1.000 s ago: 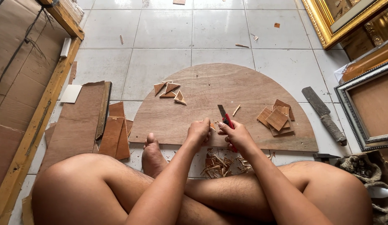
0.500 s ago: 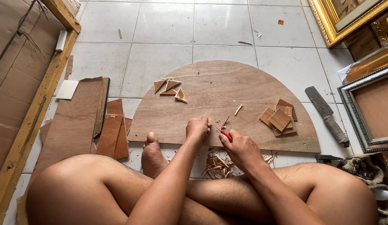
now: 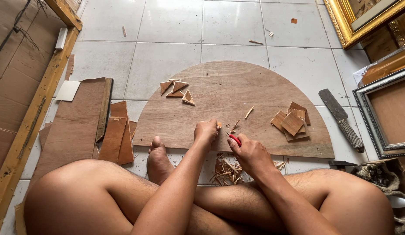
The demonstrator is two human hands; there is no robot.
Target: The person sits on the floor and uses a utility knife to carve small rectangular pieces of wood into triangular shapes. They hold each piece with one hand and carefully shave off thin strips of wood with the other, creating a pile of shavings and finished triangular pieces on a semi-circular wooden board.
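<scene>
- Two hands are being held close together at the near straight edge of a half-round wooden board (image 3: 237,93) lying on the tiled floor (image 3: 167,39).
- A small wood piece (image 3: 218,125) is being pinched in the closed left hand (image 3: 206,131), pressed down against the board's edge.
- A red-handled knife (image 3: 234,139) is being gripped in the closed right hand (image 3: 250,153), with its tip pointing toward the wood piece just to the left of that hand; whether the blade is touching the piece cannot be told.
- Wood shavings (image 3: 224,169) are lying heaped on the floor just beneath both hands, between the crossed legs.
- Several triangular offcuts (image 3: 178,90) are lying on the board, beyond and to the left of the left hand.
- A stack of square wood tiles (image 3: 293,122) is resting on the board, beyond and to the right of the right hand.
- A large cleaver (image 3: 340,118) with a wrapped handle is lying on the floor farther right, past the board's curved edge.
- Plywood strips (image 3: 117,137) are lying well to the left of the left hand.
</scene>
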